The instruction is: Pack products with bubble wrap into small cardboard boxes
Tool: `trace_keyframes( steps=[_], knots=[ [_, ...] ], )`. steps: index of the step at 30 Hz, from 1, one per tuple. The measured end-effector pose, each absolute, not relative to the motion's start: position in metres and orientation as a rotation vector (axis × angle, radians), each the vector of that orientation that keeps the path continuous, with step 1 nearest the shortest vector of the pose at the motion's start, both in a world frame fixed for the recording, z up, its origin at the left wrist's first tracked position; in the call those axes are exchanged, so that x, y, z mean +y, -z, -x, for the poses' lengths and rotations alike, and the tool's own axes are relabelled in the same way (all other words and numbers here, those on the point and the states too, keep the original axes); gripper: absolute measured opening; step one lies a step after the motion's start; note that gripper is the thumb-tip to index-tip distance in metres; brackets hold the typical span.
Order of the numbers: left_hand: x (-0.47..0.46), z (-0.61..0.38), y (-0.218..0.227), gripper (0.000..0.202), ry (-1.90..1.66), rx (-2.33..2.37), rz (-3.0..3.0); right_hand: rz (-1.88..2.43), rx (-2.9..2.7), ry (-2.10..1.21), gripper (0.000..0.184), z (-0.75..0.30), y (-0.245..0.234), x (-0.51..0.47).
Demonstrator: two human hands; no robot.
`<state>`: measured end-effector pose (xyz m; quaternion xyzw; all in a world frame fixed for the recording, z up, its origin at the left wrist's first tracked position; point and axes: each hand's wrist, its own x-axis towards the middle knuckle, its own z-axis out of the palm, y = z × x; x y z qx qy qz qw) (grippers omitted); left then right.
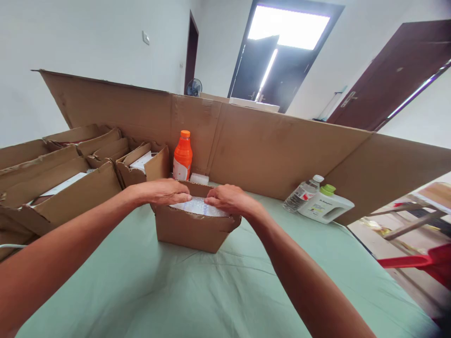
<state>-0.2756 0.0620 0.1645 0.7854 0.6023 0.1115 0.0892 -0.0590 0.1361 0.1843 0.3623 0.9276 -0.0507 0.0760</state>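
Observation:
A small open cardboard box [192,230] stands in front of me on the pale green cloth. Clear bubble wrap [202,207] fills its top and hides whatever lies beneath. From the left, my left hand [165,191] reaches over the rim, its thumb and stretched fingers resting on the wrap. My right hand [229,198] lies over the opposite end in much the same way, thumb on the wrap and fingers partly hidden. Neither hand appears closed around anything. Just behind the box are an orange bottle [182,155] and a small white block [199,178].
Several cardboard boxes [79,199] with white items inside crowd the left side. A tall cardboard panel [275,145] borders the back. On the right lean a clear water bottle [302,194] and a white jug with green cap [326,204]. Beyond the edge is a red plastic object [431,263].

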Motion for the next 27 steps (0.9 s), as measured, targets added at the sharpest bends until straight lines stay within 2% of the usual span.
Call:
trace_keyframes(
  steps=[2, 4, 6, 9, 10, 14, 17, 22, 27],
  knots=[
    [0.062, 0.275, -0.158, 0.044, -0.34, 1.657, -2.284, -1.051, 2.772, 0.232, 0.023, 0.059, -0.179, 0.138],
    [0.048, 0.277, -0.152, 0.051, -0.391, 1.666, -2.273, -1.092, 2.87, 0.292, 0.026, 0.04, -0.176, 0.134],
    [0.02, 0.281, -0.142, 0.049, -0.704, 1.77, -2.199, -1.27, 3.095, 0.375, 0.032, 0.005, -0.171, 0.122],
    [-0.03, 0.289, -0.111, 0.036, -1.4, 2.014, -1.834, -1.695, 3.239, 0.595, 0.034, -0.053, -0.144, 0.099],
    [-0.042, 0.291, -0.096, 0.038, -1.457, 2.088, -1.701, -1.783, 3.185, 0.689, 0.034, -0.066, -0.129, 0.092],
    [-0.042, 0.282, -0.036, 0.069, -1.46, 2.018, -1.346, -1.748, 2.98, 1.088, 0.048, -0.064, -0.057, 0.08],
    [-0.02, 0.256, -0.013, 0.068, -1.401, 1.898, -1.306, -1.734, 2.894, 1.096, 0.049, -0.035, -0.024, 0.082],
    [-0.052, 0.208, 0.008, 0.07, -1.428, 1.903, -1.295, -1.847, 2.86, 0.954, 0.043, -0.03, -0.016, 0.087],
    [-0.133, 0.185, 0.062, 0.077, -1.642, 1.946, -1.222, -1.562, 2.903, 1.219, 0.046, 0.0, -0.02, 0.092]
  ],
)
